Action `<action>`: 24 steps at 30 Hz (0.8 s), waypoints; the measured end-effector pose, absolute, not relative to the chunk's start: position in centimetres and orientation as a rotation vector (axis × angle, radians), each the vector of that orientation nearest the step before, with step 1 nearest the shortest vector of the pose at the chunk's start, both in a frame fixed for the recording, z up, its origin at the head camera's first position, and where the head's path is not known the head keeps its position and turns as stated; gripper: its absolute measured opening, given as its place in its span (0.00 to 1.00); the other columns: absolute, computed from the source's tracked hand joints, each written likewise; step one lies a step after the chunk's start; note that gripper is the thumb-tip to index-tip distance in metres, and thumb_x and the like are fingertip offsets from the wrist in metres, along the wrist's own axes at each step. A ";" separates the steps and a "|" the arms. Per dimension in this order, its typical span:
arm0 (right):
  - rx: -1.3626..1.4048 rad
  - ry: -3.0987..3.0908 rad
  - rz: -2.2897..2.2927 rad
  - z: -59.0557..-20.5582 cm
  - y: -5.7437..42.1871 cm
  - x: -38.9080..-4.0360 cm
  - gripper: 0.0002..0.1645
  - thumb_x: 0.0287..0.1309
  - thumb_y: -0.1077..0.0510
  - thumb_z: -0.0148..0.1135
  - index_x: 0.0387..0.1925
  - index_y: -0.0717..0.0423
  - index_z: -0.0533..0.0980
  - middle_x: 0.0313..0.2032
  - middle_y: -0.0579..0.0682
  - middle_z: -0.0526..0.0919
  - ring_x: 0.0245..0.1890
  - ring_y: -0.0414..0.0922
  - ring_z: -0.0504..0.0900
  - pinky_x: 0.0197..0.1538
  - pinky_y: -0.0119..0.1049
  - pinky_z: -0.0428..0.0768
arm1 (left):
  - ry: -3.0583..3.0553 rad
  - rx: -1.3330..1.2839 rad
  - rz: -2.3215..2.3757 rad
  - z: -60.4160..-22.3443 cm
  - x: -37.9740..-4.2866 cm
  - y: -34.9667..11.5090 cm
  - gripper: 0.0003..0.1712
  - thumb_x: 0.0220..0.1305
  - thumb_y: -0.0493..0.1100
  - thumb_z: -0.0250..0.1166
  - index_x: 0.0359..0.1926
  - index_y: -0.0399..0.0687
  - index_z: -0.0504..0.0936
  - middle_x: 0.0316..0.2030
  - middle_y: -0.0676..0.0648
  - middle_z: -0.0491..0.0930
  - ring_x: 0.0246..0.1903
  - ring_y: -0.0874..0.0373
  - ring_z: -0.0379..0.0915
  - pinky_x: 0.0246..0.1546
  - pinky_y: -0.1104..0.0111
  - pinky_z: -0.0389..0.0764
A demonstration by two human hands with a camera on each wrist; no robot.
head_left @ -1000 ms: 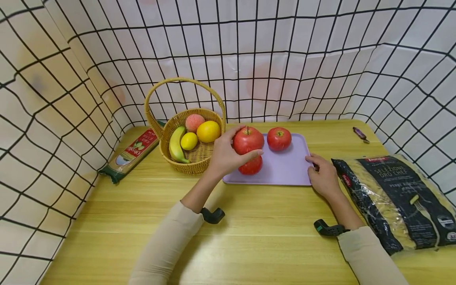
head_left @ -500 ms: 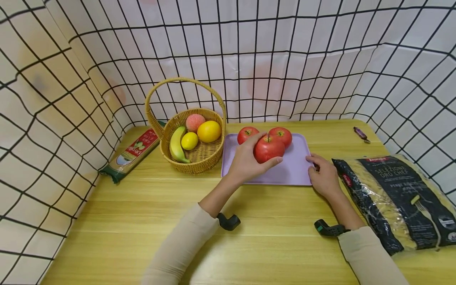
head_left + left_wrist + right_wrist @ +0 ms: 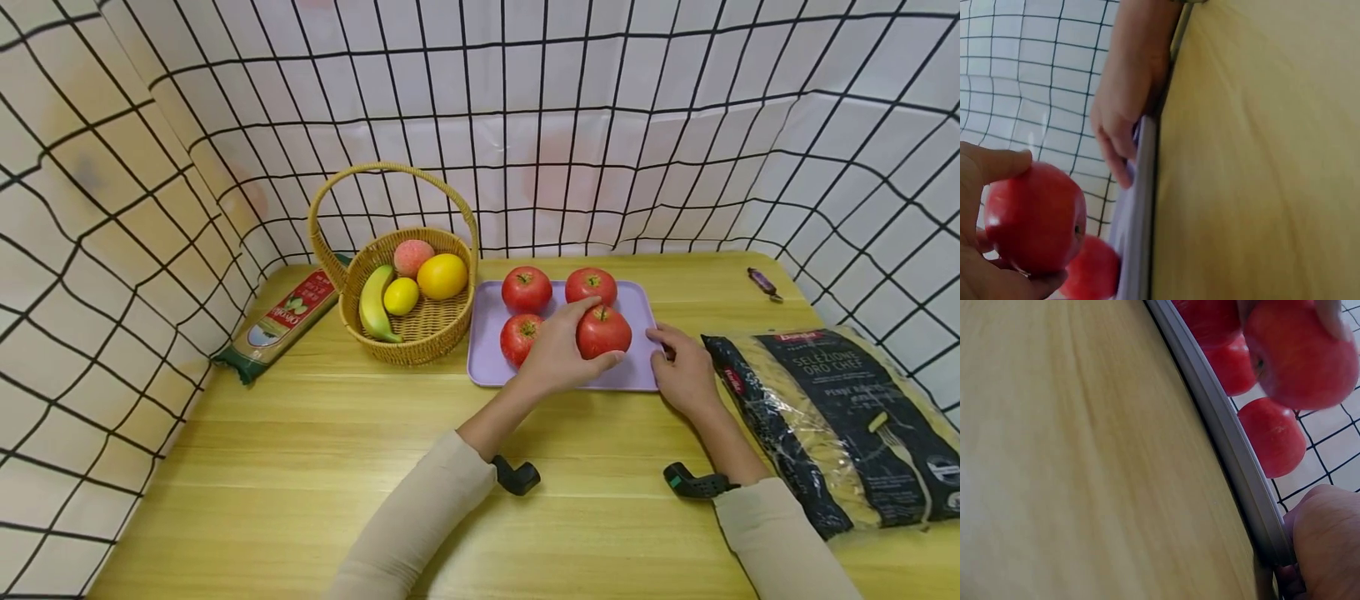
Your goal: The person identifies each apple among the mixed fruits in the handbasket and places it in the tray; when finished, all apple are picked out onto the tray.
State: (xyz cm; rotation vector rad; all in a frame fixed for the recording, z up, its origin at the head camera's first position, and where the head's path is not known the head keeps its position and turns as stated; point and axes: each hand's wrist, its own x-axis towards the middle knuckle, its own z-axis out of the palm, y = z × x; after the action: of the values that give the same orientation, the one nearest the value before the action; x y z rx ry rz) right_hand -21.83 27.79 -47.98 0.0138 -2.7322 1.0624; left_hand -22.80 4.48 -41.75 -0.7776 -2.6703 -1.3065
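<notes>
My left hand (image 3: 558,350) grips a red apple (image 3: 603,331) between thumb and fingers, over the front right of a lilac tray (image 3: 487,367). In the left wrist view the held apple (image 3: 1035,219) hangs beside the tray's edge, its dimpled underside showing. Two more apples sit along the tray's back, one left (image 3: 527,289) and one right (image 3: 591,285). A third apple (image 3: 517,337) lies at the front left, partly behind my left hand. At the tray's right edge, my right hand (image 3: 684,371) holds the rim with curled fingers.
Left of the tray stands a wicker basket (image 3: 408,354) holding a banana, lemon-like fruits and a peach. A long red and green packet (image 3: 285,317) lies behind it. A large pasta bag (image 3: 840,425) lies at right, with a small purple item (image 3: 763,283) farther back.
My left hand has carried the apple rightward across the tray and lower, uncovering the apples on the left. My right hand has stayed on the tray's edge.
</notes>
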 end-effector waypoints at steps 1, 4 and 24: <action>0.017 -2.728 1.059 -48.0 27.8 -21.8 0.25 0.69 0.66 0.50 0.64 0.67 0.76 0.70 0.66 0.72 0.70 0.67 0.69 0.68 0.65 0.69 | -2.686 -0.775 -1.301 -41.9 -22.7 4.8 0.47 0.58 0.56 0.75 0.75 0.51 0.67 0.68 0.50 0.74 0.63 0.55 0.73 0.62 0.59 0.80; 0.027 -2.720 1.048 -48.0 27.8 -21.8 0.25 0.68 0.67 0.50 0.64 0.67 0.76 0.70 0.67 0.72 0.70 0.67 0.70 0.67 0.65 0.70 | -2.745 -0.732 -1.296 -42.5 -22.6 5.6 0.48 0.60 0.57 0.74 0.76 0.51 0.64 0.70 0.49 0.70 0.65 0.55 0.71 0.63 0.58 0.80; 0.025 -2.728 1.074 -47.8 27.7 -21.6 0.25 0.69 0.67 0.50 0.64 0.68 0.75 0.70 0.68 0.72 0.70 0.69 0.69 0.68 0.66 0.69 | -2.834 -0.551 -1.227 -44.3 -23.2 7.5 0.50 0.62 0.55 0.74 0.78 0.53 0.58 0.72 0.45 0.64 0.66 0.53 0.70 0.68 0.59 0.76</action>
State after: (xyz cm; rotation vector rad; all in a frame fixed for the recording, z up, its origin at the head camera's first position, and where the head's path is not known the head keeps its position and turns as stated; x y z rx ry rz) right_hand -21.62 27.74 -47.78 0.0249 -2.7280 1.0743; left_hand -23.19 7.48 -44.27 -0.5512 -2.8341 -1.2267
